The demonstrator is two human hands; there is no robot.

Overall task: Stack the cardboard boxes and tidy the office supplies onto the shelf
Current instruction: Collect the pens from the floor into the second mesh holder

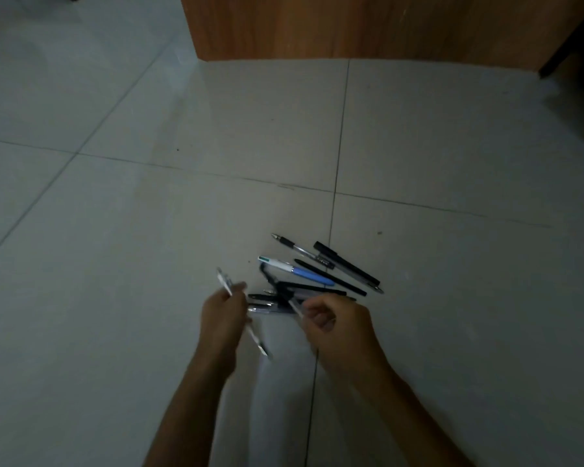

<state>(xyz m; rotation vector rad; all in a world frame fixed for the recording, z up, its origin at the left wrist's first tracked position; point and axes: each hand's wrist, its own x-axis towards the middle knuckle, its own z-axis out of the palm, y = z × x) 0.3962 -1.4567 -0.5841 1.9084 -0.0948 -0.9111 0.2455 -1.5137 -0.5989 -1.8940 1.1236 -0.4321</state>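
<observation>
Several pens lie in a loose pile (321,271) on the pale tiled floor, among them a blue and white pen (295,271) and black capped ones (346,264). My left hand (223,315) grips a clear pen (225,281) whose ends stick out above and below the fist. My right hand (338,323) pinches another pen (294,305) at the near edge of the pile. Both hands look blurred. No cardboard boxes or shelf boards are in view.
A brown wooden panel (351,25) stands on the floor at the back, with a dark leg (560,59) at its right end. Bare floor tiles (115,214) spread to the left and right of the pens.
</observation>
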